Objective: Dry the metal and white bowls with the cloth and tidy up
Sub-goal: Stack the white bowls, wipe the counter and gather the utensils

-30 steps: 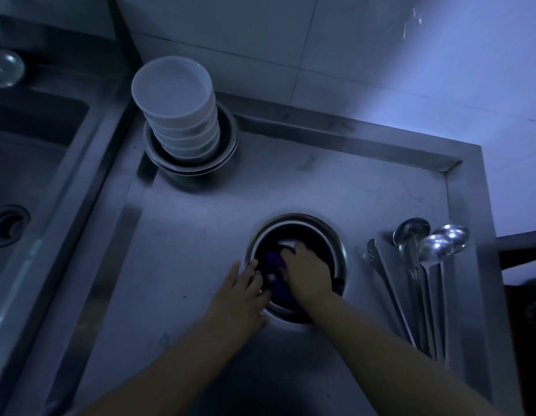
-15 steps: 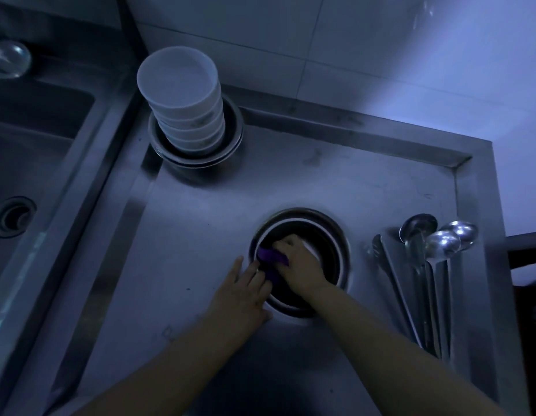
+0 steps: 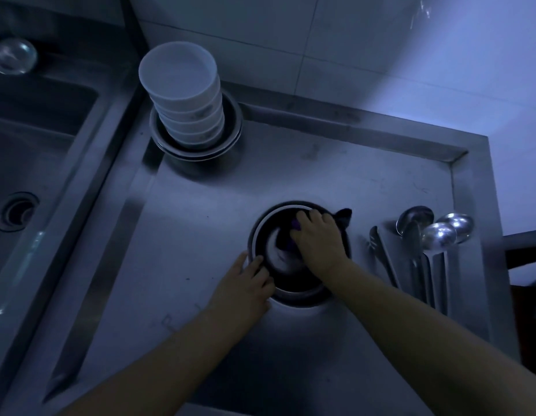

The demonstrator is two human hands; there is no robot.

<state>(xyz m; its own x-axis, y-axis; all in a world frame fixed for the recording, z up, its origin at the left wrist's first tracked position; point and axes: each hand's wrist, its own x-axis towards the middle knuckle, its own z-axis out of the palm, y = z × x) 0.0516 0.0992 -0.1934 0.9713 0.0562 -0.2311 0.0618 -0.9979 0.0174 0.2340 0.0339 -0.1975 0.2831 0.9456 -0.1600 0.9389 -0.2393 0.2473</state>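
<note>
A person's right hand (image 3: 317,240) reaches into a metal bowl (image 3: 293,291) on the steel tabletop (image 3: 200,235), its forearm running in from the near right corner, knuckles up, fingers curled down over a dark purple cloth (image 3: 286,243) that it presses against the inside; the grip is closed on the cloth, a dark corner of which pokes out over the bowl's far right rim. The left hand (image 3: 245,283) lies flat at the bowl's near left rim, forearm coming in from the near edge, fingers straight and together, fingertips (image 3: 256,261) touching the rim; this grip is loose, holding nothing. The bowl is round, dull and brushed, with a pale rim showing along its left side; whether that is a white bowl nested inside cannot be told in the dim light.

At the tabletop's far left corner, a stack of smooth white bowls (image 3: 185,94) stands upright inside nested metal bowls (image 3: 197,145). Along the right edge lie polished metal ladles (image 3: 440,235), bowls of the ladles toward the wall, beside metal tongs (image 3: 383,256). Left of the tabletop sits a steel sink (image 3: 41,145) with a round drain (image 3: 17,210). A tiled wall (image 3: 350,55) rises behind.
</note>
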